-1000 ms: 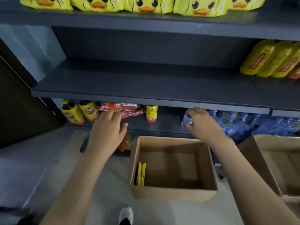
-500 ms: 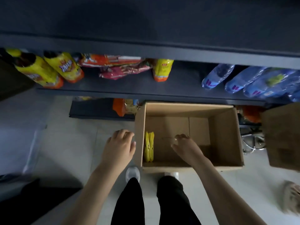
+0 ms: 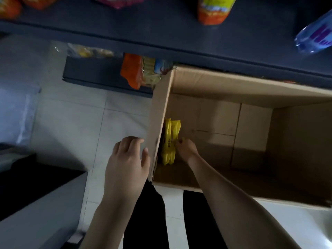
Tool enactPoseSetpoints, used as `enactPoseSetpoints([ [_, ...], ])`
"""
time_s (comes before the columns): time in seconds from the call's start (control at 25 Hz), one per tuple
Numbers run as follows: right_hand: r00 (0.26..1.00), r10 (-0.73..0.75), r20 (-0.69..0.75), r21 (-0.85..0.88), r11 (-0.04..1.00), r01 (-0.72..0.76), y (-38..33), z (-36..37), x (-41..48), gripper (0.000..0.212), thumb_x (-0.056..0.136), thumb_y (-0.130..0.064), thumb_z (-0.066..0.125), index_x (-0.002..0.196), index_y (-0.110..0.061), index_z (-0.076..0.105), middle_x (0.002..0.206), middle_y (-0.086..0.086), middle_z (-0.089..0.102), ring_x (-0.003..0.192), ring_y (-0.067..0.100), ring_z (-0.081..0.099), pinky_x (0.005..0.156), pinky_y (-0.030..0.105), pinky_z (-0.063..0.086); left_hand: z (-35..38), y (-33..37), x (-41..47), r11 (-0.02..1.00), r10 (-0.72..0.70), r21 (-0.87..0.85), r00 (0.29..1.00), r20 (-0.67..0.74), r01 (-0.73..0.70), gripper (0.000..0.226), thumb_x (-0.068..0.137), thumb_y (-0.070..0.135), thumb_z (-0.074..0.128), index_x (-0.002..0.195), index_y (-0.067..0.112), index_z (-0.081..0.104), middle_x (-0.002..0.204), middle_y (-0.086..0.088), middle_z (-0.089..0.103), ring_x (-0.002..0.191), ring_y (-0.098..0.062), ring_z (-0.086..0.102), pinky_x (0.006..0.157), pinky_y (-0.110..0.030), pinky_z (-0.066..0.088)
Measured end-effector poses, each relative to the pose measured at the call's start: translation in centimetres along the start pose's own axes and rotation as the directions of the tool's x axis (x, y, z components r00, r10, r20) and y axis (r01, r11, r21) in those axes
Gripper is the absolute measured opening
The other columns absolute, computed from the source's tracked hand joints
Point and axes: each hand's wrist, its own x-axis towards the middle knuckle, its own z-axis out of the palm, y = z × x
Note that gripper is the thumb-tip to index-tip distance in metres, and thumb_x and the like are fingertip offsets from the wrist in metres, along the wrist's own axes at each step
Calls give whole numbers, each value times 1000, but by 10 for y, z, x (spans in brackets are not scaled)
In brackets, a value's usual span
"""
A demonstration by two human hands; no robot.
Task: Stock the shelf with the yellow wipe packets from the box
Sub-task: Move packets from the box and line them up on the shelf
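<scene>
Yellow wipe packets [image 3: 169, 141] stand at the left wall of the brown cardboard box [image 3: 251, 83], with the right hand [image 3: 186, 150] fingers clamped on them. The left hand [image 3: 127, 159] rests outside that wall, fingers relaxed and slightly apart.

The pale tiled floor [image 3: 115, 115] bears a cardboard box [image 3: 158, 123]; the dark shelf [image 3: 161, 33] carries a snack packet [image 3: 213, 9] and bottle [image 3: 314, 38].

- Open-topped box [image 3: 251, 83]: interior bare to the right of the yellow wipe packets [image 3: 168, 141].
- Left box wall stands between left hand [image 3: 125, 159] and packets.
- Shelf [image 3: 161, 38] edge crosses close over the far wall.
</scene>
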Motion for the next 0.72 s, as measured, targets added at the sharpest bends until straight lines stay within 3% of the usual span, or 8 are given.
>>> enactPoseSetpoints([
  [0.08,999,20,35,63,998,-22,6,14,16,33,100,-30,38,105,-5,60,88,4,54,81,19,56,62,24,37,3,0,-6,1000,-28,-4,1000,-1,28,24,83,18,55,91,-1,66,87,-15,67,76,-31,64,67,-25,42],
  [0.28,993,111,-36,263,960,-98,18,4,27,23,98,-14,40,82,-10,57,76,2,53,69,16,52,53,23,36,-2,22,-8,998,-21,-65,1000,-8,21,35,86,25,42,93,1,66,89,-11,67,80,-26,63,71,-22,42],
  [0.44,980,169,-108,354,927,-121,38,-37,8,15,99,-18,42,98,-15,57,73,0,52,63,14,51,48,22,32,4,58,-7,977,-80,-199,997,1,79,32,85,25,42,94,7,66,91,-6,65,81,-20,62,69,-17,46],
  [0.56,969,188,-160,445,890,-99,56,-67,-8,18,99,-21,44,100,-10,58,82,8,61,70,19,58,56,28,46,23,86,-5,906,-212,-350,971,112,238,34,86,31,42,98,11,66,97,-3,65,82,-16,64,66,-20,53],
  [0.64,958,215,-192,539,838,-81,67,-81,-17,17,99,-19,45,101,-9,60,90,13,62,76,21,60,58,29,49,41,102,2,799,-337,-425,902,269,425,26,91,26,48,106,12,64,105,0,64,89,-8,60,69,-6,44],
  [0.72,948,238,-214,587,807,-70,78,-93,-21,22,98,-16,46,109,-3,61,91,10,60,79,20,59,56,25,47,65,117,13,580,-492,-457,738,462,674,25,96,23,46,114,13,60,105,6,62,88,-2,53,63,-2,37],
])
